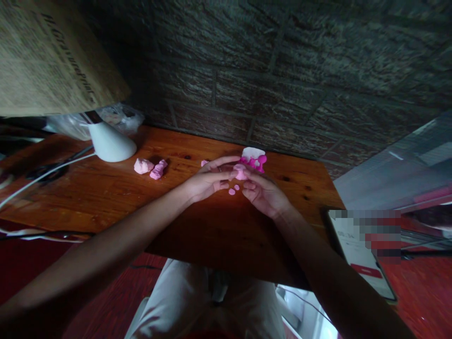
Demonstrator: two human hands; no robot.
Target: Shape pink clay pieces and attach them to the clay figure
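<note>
Between the fingertips of both hands is a lump of pink modelling clay [240, 172], held above the wooden table. My left hand [208, 181] pinches it from the left with thumb and fingers. From the right, the fingers of my right hand [263, 189] press on the same lump. Two small flat pink clay pieces [232, 191] lie on the wood just below the hands. Behind the right hand sits a bright pink and white object [254, 159], partly hidden; its kind is unclear. Another bit of pink clay [204, 163] shows behind the left hand.
Two larger pink clay lumps [143, 165] rest on the table [183, 141] to the left. Near them stands a lamp with a white base [112, 143] and newsprint shade [52, 61]. A phone [363, 263] is at the right edge. A stone-patterned wall [226, 84] rises behind.
</note>
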